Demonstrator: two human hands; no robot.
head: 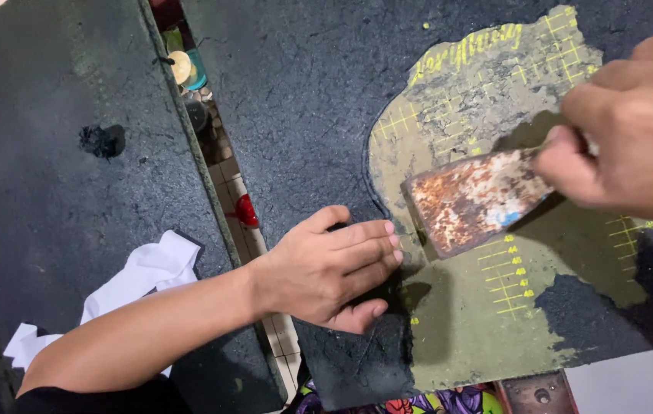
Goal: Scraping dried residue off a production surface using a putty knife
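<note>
Rusty scraper (pixel 470 201), gripped tight in your right hand (pixel 633 126) at three o'clock, lies low against the green mat (pixel 480 307); your left hand (pixel 326 268), fingers flat and empty, pins the black coating (pixel 303 100).

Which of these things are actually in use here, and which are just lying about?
In use:
scraper in the right hand
black coating held by the left hand
green mat under the coating

Lying about:
white cloth
red thing in the gap
second board
</note>
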